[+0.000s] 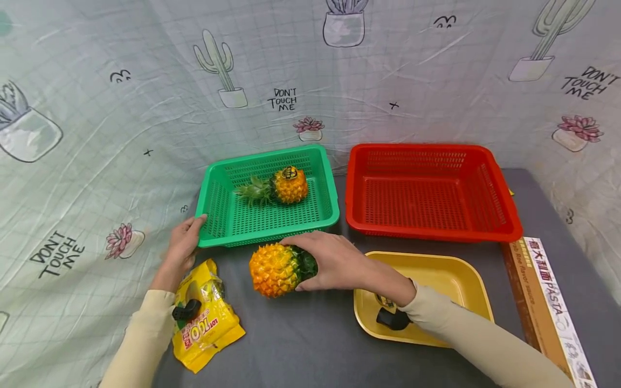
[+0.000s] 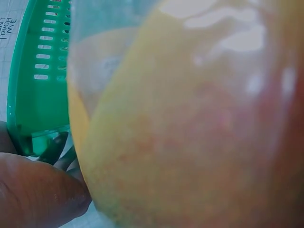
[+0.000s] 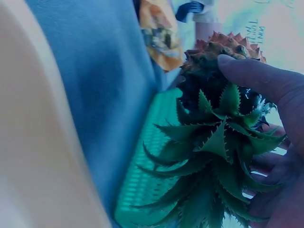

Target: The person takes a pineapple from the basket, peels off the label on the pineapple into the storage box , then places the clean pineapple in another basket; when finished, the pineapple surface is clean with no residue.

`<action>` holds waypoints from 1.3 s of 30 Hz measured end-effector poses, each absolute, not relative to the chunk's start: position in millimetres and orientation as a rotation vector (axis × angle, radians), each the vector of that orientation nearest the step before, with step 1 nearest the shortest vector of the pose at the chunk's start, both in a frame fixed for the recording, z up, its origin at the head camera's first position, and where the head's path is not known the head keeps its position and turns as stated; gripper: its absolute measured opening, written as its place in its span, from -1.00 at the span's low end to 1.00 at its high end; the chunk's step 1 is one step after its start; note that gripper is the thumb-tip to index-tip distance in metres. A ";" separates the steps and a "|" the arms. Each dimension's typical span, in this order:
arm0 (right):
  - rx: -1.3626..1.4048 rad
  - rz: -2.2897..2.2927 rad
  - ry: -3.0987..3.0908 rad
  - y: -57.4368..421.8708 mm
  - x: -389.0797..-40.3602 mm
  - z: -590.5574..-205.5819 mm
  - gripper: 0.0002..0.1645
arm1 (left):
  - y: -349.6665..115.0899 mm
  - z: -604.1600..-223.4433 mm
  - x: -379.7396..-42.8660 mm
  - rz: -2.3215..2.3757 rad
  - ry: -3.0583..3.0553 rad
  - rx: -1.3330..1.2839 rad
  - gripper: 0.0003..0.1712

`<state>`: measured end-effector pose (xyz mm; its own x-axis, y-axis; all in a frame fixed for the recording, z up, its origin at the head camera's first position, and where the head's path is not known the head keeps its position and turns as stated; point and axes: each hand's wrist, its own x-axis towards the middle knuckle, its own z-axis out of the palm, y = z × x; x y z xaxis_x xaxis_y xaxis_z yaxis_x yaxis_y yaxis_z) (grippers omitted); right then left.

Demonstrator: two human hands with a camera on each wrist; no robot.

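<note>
My right hand (image 1: 335,261) grips a small pineapple (image 1: 273,269) around the base of its leafy crown, in front of the green basket. In the right wrist view, the thumb lies against the fruit's lower body and the spiky green leaves (image 3: 218,171) spread below it. My left hand (image 1: 183,242) holds the near left corner of the green plastic basket (image 1: 268,236), thumb and fingers at its rim. Inside that basket, a second pineapple (image 1: 291,188) lies on its side, crown to the left, with a black-and-yellow label. A yellow snack bag (image 1: 208,326) lies below my left wrist.
A red basket (image 1: 432,233) stands right of the green one. In front of it is a yellow tray (image 1: 468,291), partly covered by my right forearm. A long pasta box (image 1: 545,307) lies along the right side. Printed cloth (image 1: 271,48) hangs behind.
</note>
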<state>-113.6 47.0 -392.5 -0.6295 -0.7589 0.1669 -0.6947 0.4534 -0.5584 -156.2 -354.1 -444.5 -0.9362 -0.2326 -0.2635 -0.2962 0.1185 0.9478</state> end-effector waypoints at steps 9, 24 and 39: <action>-1.259 -0.930 2.648 78.0 -118.1 -366.5 0.07 | -353.9 -444.1 -158.1 1.952 2.329 -0.528 -0.21; -1.157 -0.994 2.785 143.7 -151.3 -339.8 0.05 | -352.3 -425.5 -155.8 2.071 2.122 -0.550 -0.21; -0.882 -0.957 2.865 204.7 -198.7 -334.1 -0.02 | -358.4 -442.7 -158.9 2.027 2.209 -0.551 -0.14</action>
<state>-198.7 204.7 -334.1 -0.8429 -0.5086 0.1755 -0.5119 0.6579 -0.5524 -158.9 -358.4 -442.7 -0.9306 -0.1993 -0.3071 -0.3230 0.0522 0.9450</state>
